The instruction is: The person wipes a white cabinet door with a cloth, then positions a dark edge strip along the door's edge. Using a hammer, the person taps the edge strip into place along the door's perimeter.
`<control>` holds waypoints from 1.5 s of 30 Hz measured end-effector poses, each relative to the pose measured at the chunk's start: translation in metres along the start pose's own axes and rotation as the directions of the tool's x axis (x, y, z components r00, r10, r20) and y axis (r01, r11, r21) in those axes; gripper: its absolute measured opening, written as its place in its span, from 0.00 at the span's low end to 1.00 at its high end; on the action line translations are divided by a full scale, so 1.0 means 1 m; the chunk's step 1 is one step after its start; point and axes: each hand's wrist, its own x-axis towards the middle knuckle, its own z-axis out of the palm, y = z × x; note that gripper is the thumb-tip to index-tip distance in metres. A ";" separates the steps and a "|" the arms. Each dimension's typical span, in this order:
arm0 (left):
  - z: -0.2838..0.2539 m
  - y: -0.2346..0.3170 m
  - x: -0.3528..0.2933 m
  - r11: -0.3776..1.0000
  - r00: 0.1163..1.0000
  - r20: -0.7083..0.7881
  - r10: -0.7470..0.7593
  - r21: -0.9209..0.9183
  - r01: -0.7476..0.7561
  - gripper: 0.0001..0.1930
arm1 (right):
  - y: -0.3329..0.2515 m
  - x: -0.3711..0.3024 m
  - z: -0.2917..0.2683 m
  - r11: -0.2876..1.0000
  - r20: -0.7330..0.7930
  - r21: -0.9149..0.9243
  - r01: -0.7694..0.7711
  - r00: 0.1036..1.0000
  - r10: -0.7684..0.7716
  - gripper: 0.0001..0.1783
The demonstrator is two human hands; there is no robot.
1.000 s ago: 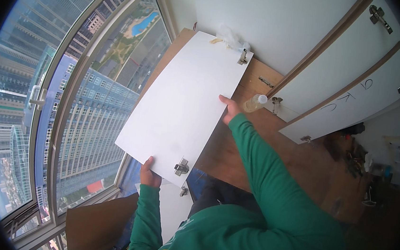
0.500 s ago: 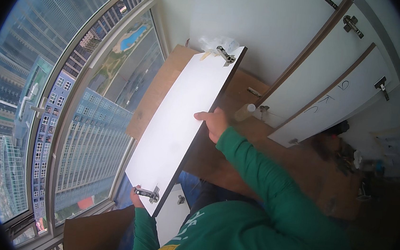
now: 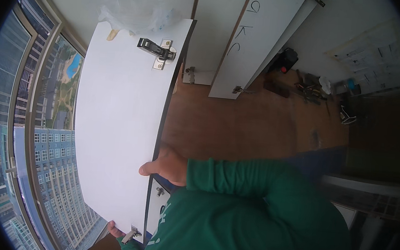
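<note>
A long white cabinet door (image 3: 115, 113) with a dark edge stands between my two hands. My right hand (image 3: 167, 166) is closed on its right edge, with the thumb on the white face and the fingers hidden behind. At the near end my left hand (image 3: 115, 229) holds the lower left corner; its fingers show only in part. One metal hinge (image 3: 157, 53) is fixed near the far end, another hinge (image 3: 132, 234) near the close end beside my left hand.
Other door panels (image 3: 260, 30) with hinges lean on the back wall. Clear plastic wrap (image 3: 138, 17) lies behind the door's far end. Tools (image 3: 310, 89) rest on the brown surface (image 3: 237, 128) at right. A window (image 3: 27, 86) runs along the left; a paper sheet (image 3: 370, 54) hangs on the right wall.
The view has turned to the right. The cabinet door now sits further left in view, looks larger and runs more straight away from me. Both hands still hold it.
</note>
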 end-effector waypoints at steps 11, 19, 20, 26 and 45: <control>0.092 -0.015 -0.033 0.888 0.998 0.048 0.038 0.456 -0.056 0.44 | 0.056 -0.185 -0.109 0.927 -0.070 0.340 0.156 0.988 -0.140 0.19; 0.136 -0.103 0.015 0.766 0.981 0.079 -0.177 0.637 0.087 0.36 | 0.138 -0.296 -0.243 0.790 -0.266 0.553 0.264 0.955 -0.133 0.18; 0.150 -0.119 0.024 0.747 0.973 0.077 -0.218 0.654 0.116 0.37 | 0.150 -0.306 -0.259 0.768 -0.281 0.572 0.286 0.949 -0.144 0.18; 0.200 -0.196 0.097 0.687 0.895 0.091 -0.436 0.676 0.266 0.33 | 0.230 -0.312 -0.340 0.635 -0.415 0.649 0.418 0.895 -0.165 0.20; 0.236 -0.268 0.258 0.420 0.705 0.011 -0.709 0.810 0.409 0.32 | 0.312 -0.243 -0.406 0.444 -0.666 0.649 0.618 0.744 -0.062 0.21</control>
